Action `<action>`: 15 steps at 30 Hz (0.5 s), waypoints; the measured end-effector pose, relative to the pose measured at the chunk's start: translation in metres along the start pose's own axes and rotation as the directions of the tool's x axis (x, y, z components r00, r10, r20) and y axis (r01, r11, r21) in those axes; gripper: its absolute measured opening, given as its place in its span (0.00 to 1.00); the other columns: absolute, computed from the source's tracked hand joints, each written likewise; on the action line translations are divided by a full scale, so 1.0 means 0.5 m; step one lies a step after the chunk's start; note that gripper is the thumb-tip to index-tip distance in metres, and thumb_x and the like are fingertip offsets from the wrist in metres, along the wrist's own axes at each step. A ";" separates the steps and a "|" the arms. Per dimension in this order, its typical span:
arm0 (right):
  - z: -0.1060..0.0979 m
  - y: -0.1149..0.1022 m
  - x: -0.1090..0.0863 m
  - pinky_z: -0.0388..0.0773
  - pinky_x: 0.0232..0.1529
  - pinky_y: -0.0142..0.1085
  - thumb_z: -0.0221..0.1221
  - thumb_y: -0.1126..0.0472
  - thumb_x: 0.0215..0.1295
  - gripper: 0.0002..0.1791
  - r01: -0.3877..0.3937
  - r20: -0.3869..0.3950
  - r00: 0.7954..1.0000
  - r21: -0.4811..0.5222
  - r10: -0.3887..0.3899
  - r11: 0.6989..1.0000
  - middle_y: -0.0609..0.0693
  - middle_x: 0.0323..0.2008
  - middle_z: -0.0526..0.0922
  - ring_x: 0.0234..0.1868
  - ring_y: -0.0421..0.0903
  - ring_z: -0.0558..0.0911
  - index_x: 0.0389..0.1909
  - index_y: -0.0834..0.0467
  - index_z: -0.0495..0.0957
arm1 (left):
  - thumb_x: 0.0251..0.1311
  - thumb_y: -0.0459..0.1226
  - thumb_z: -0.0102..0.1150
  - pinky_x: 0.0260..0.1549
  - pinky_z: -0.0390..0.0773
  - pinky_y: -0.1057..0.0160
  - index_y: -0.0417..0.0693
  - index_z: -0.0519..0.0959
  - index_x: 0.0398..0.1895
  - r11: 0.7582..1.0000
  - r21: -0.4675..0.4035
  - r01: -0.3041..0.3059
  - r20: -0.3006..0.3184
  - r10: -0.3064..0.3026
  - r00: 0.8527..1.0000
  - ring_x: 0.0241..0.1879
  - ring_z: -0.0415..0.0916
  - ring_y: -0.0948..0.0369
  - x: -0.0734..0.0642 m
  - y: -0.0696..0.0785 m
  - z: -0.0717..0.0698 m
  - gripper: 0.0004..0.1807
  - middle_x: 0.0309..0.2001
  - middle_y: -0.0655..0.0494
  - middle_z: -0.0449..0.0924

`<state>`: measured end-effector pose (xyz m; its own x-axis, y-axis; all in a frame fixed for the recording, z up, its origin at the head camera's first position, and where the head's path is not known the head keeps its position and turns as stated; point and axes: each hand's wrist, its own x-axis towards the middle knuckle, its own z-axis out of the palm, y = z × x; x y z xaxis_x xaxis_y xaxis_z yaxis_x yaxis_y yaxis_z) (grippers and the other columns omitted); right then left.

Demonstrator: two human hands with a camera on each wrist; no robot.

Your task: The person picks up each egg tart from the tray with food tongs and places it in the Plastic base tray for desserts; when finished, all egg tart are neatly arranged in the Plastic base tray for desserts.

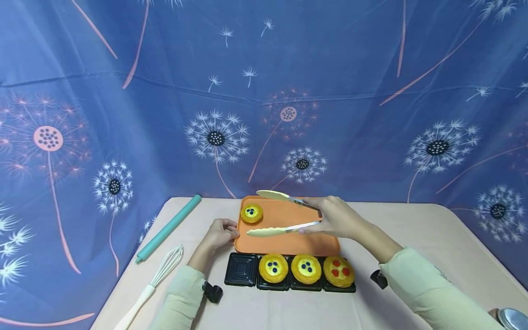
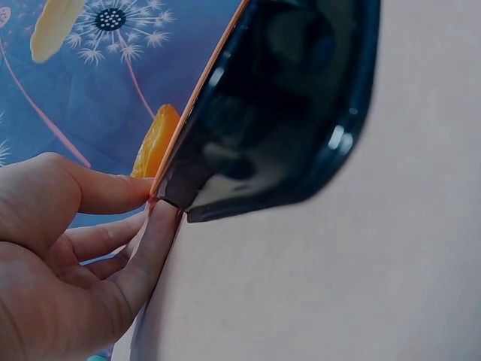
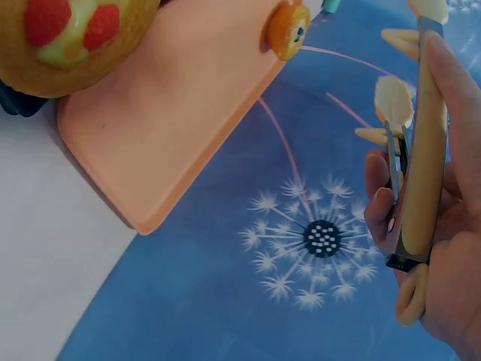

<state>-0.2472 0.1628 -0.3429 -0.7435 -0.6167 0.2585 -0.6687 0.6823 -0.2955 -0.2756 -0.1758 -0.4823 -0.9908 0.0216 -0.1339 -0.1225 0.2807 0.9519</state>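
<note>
My right hand (image 1: pixel 338 217) grips a pair of tongs (image 1: pixel 268 232) with cream tips, their arms spread apart over the orange tray (image 1: pixel 297 245). One small tart (image 1: pixel 251 213) topped with blueberries sits at the tray's far left, near the tong tips but not between them. At the tray's left edge, my left hand (image 1: pixel 220 233) pinches the rim between thumb and fingers. In front stands a row of black square containers (image 1: pixel 241 269); the leftmost holds nothing. Two blueberry tarts (image 1: pixel 273 268) and a strawberry tart (image 1: pixel 338 272) fill the others.
A teal rolling pin (image 1: pixel 169 229) lies at the left side of the table, with a white whisk (image 1: pixel 154 279) nearer the front. A metal-lidded jar (image 1: pixel 511 318) is partly visible at the lower right. Blue dandelion-print fabric (image 1: pixel 354 137) hangs behind the table.
</note>
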 end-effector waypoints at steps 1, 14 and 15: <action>0.004 0.004 0.007 0.57 0.18 0.29 0.70 0.34 0.50 0.49 -0.008 -0.005 1.000 -0.002 0.008 1.000 0.42 0.15 0.73 0.11 0.33 0.53 0.62 0.68 0.74 | 0.55 0.22 0.61 0.22 0.84 0.63 0.27 0.77 0.44 1.000 -0.003 -0.005 0.000 0.005 1.000 0.24 0.76 0.60 0.000 0.000 0.000 0.13 0.33 0.46 0.78; 0.058 0.049 0.085 0.48 0.15 0.31 0.71 0.33 0.48 0.52 -0.139 0.040 0.990 0.024 0.137 0.990 0.38 0.07 0.50 0.12 0.38 0.47 0.64 0.69 0.72 | 0.56 0.22 0.61 0.23 0.84 0.63 0.28 0.77 0.45 1.000 -0.012 0.012 0.009 -0.012 1.000 0.25 0.76 0.60 -0.001 0.004 -0.001 0.13 0.33 0.46 0.78; 0.063 0.052 0.087 0.48 0.15 0.30 0.71 0.33 0.48 0.53 -0.155 0.050 0.987 0.030 0.154 0.987 0.38 0.07 0.51 0.12 0.38 0.47 0.64 0.69 0.72 | 0.56 0.22 0.61 0.23 0.84 0.63 0.28 0.77 0.45 1.000 -0.013 0.011 0.009 -0.011 1.000 0.25 0.76 0.60 -0.001 0.004 -0.001 0.13 0.33 0.46 0.78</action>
<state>-0.2968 0.1411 -0.3682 -0.8363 -0.5232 0.1641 -0.5446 0.7575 -0.3600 -0.2752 -0.1756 -0.4804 -0.9887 0.0275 -0.1472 -0.1346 0.2684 0.9539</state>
